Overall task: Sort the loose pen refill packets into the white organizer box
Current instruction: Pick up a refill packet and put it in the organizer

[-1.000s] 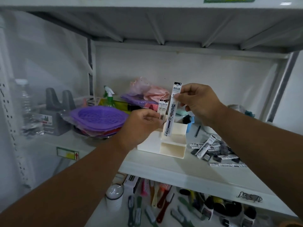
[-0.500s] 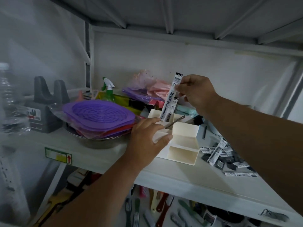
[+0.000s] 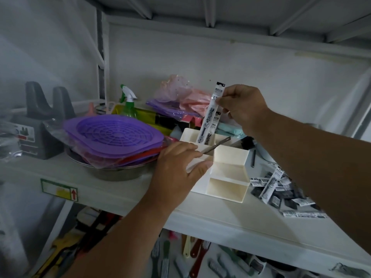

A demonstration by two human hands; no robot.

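Note:
The white organizer box [image 3: 228, 179] stands on the shelf, with stepped compartments. My left hand [image 3: 176, 167] rests on its left front corner, fingers laid over the rim and thumb against the front. My right hand [image 3: 241, 105] pinches the top of a long pen refill packet [image 3: 210, 113], held upright with its lower end inside the box's back compartment. Another packet [image 3: 213, 128] stands in that compartment just behind it. A thin grey stick [image 3: 216, 145] lies slanted across the box. Several loose packets [image 3: 281, 187] are heaped on the shelf right of the box.
Purple strainers in plastic wrap [image 3: 112, 135] sit on a metal bowl [image 3: 112, 174] left of the box. A spray bottle [image 3: 128, 101], pink bags [image 3: 180, 93] and a black holder [image 3: 44, 121] crowd the back. A dark pen [image 3: 253, 158] lies beside the box. Brushes [image 3: 180, 257] fill the lower shelf.
My left hand let go of the small packets it held and dropped onto the box's front corner. My right hand lowered the long packet until its end entered the back compartment.

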